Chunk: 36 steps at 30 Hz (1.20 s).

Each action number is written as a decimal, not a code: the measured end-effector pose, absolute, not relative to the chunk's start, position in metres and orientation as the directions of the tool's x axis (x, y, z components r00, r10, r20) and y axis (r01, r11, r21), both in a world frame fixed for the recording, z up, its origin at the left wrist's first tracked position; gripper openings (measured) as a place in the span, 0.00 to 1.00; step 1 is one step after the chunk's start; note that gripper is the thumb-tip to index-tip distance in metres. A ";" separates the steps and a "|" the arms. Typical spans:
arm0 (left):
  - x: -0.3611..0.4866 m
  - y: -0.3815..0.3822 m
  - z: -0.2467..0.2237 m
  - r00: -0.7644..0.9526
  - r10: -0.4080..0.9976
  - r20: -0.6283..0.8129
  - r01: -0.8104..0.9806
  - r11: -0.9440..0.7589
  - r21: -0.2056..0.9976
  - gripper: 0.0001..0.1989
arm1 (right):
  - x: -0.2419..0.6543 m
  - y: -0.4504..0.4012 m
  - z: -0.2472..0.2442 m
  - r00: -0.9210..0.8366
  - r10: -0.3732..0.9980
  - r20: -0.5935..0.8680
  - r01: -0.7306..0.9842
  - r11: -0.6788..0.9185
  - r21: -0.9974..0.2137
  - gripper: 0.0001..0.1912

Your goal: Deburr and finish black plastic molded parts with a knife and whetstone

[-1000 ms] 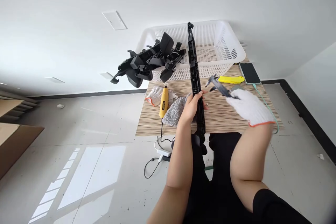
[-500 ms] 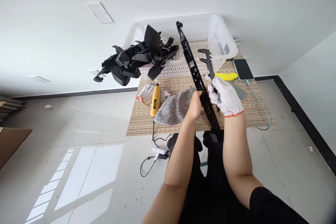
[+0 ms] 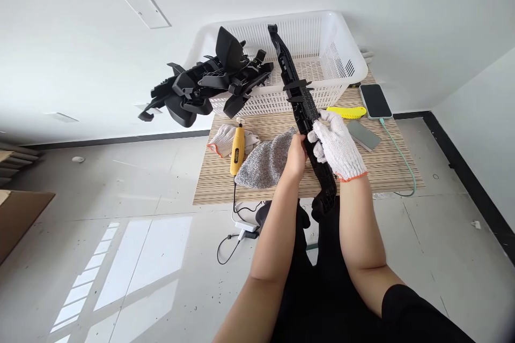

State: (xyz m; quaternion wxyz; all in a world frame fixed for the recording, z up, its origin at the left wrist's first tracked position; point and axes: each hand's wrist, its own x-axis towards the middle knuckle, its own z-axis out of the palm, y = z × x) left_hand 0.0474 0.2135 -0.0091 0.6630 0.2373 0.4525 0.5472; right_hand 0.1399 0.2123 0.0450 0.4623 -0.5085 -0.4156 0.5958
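Observation:
Bare fingers of my left hand (image 3: 296, 156) are wrapped round a long black plastic part (image 3: 286, 61), holding it slanted above the table's front edge. My right hand (image 3: 337, 144), in a white knitted glove with an orange cuff, is closed on a dark caliper (image 3: 309, 104). The caliper lies along the part, its jaws across the part's upper half; whether they touch it I cannot tell. Under my left hand is a grey speckled cloth (image 3: 267, 163). A yellow rotary tool (image 3: 237, 151) rests beside the cloth, partly on a white glove (image 3: 222, 139).
A white plastic basket (image 3: 341, 48) stands at the back, with a pile of black plastic parts (image 3: 209, 83) overhanging its left side. To the right on the striped table (image 3: 392, 177) lie a yellow-handled tool (image 3: 348, 112), a grey-green block (image 3: 364, 135) and a phone (image 3: 375, 101) with a green cable.
My right hand has brought the caliper left, from beside the black part to over it. The part has turned a little about its length in my left hand.

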 end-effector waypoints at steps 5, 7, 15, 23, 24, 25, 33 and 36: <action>0.046 0.213 -0.011 -0.026 0.945 -0.327 -0.510 0.269 0.817 0.13 | 0.138 0.212 0.046 -0.012 0.969 -0.246 -0.095 -0.246 -0.964 0.15; 0.046 0.213 -0.012 -0.032 0.949 -0.313 -0.505 0.254 0.824 0.13 | 0.137 0.212 0.047 0.008 0.967 -0.254 -0.080 -0.253 -0.964 0.14; 0.046 0.213 -0.011 -0.031 0.959 -0.282 -0.440 0.240 0.865 0.12 | 0.140 0.212 0.044 -0.007 0.980 -0.200 -0.070 -0.200 -0.977 0.11; 0.023 0.204 -0.008 0.360 0.886 -0.292 -0.283 0.402 0.871 0.22 | 0.139 0.216 0.039 0.028 0.985 -0.168 -0.102 -0.165 -0.981 0.10; 0.018 0.202 -0.007 0.438 0.846 -0.303 -0.235 0.433 0.870 0.23 | 0.139 0.216 0.038 0.031 0.986 -0.165 -0.110 -0.161 -0.981 0.10; 0.013 0.201 -0.006 0.499 0.807 -0.315 -0.185 0.455 0.871 0.24 | 0.139 0.217 0.037 0.032 0.986 -0.164 -0.118 -0.159 -0.980 0.10; 0.001 0.196 -0.007 0.616 0.717 -0.327 0.139 0.310 0.941 0.29 | 0.137 0.219 0.033 0.044 0.985 -0.168 -0.178 -0.157 -0.971 0.13; 0.007 0.196 -0.009 0.566 0.767 -0.303 0.118 0.288 0.950 0.21 | 0.136 0.222 0.032 0.091 0.981 -0.173 -0.183 -0.154 -0.971 0.12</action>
